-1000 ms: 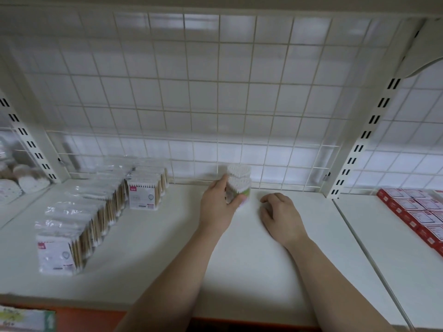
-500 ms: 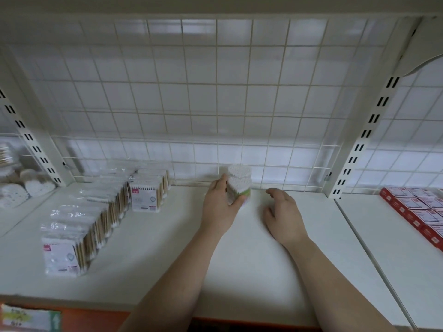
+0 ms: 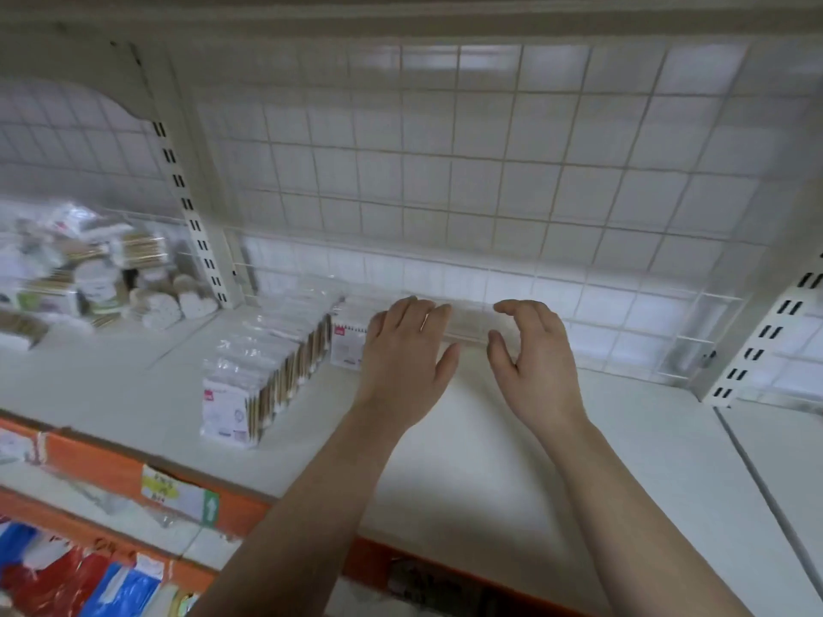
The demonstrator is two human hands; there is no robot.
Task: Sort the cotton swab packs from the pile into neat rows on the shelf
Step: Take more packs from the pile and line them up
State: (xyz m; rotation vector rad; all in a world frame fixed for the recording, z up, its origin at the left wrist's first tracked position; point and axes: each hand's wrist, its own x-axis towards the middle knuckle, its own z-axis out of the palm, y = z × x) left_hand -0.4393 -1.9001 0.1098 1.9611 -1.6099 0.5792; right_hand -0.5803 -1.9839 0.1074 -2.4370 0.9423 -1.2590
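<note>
Currently: both hands empty over the shelf [image 3: 467, 438], packs all to the left.

Left hand [image 3: 401, 354] is flat, palm down, fingers straight and loosely together. Right hand [image 3: 532, 356] is loosely curled, thumb apart, holding nothing. The pile [image 3: 89, 269] sits in the next bay, beyond the post [image 3: 196, 224]. A long row [image 3: 262, 367] stands on edge, with a short row [image 3: 349, 345] behind it, at the left hand; contact cannot be told. Risk: a leftward sweep toward the pile clips these upright packs, and thin packs on edge would likely topple in a chain. The loose heap may also spill if a pack is pulled from low down.
</note>
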